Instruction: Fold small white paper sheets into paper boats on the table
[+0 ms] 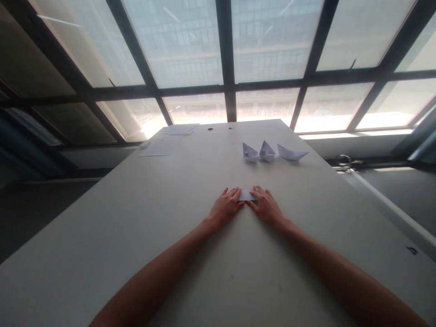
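A small folded piece of white paper [246,195] lies flat on the grey table [163,218], in the middle. My left hand [226,206] lies flat on its left part, fingers stretched out. My right hand [265,205] presses flat on its right part, fingers out as well. Most of the paper is hidden under the fingers. Beyond my hands stand three finished paper boats: one [250,152], a second [267,151] touching it, and a wider one [292,153] to the right.
Loose white sheets [157,147] and a small stack of paper [180,129] lie at the table's far left. Two small dark holes [210,129] sit near the far edge. Large windows rise behind the table. A white ledge with a metal ring [344,161] runs along the right.
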### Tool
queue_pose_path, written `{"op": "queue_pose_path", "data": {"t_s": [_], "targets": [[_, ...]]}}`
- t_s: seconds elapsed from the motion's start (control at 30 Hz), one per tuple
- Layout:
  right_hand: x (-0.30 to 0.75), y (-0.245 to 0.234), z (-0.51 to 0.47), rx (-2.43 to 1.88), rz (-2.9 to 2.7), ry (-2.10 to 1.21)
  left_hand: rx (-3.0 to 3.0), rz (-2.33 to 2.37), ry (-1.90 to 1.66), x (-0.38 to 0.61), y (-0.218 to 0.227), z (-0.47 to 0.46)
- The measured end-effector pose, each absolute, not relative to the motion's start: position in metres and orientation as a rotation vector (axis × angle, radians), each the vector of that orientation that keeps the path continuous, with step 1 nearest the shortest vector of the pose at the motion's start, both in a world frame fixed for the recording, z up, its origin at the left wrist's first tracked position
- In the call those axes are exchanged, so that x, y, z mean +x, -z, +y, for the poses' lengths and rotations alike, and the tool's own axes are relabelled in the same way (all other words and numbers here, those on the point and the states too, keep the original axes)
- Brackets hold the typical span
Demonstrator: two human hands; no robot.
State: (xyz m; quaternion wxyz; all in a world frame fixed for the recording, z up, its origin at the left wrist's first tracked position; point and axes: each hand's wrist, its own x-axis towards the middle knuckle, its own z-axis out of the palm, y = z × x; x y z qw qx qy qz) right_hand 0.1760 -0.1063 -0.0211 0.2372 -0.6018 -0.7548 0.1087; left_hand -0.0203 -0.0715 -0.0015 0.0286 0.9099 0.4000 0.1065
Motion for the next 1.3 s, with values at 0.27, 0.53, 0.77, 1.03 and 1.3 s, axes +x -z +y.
{"op": "queue_pose_path", "data": {"t_s": [0.27,0.53,0.77,1.03,1.3], "targets": [[0.176,0.018,-0.108,-1.533,-1.997,-0.316,2.851,1.241,-0.355,-0.019,-0.001,-0.074],[0.174,0.01,-0.11,-1.509,-1.797,-0.418,2.701,1.341,-0.505,-0.023,-0.006,-0.075],[0.175,0.014,-0.108,-1.403,-1.736,-0.494,2.377,1.244,-0.792,-0.021,0.0,-0.068],[0.174,0.013,-0.109,-1.362,-1.799,-0.472,2.038,1.174,-0.997,-0.021,0.0,-0.065],[0.175,0.006,-0.111,-1.283,-1.791,-0.484,1.767,0.992,-0.924,-0.022,-0.004,-0.062]]}}
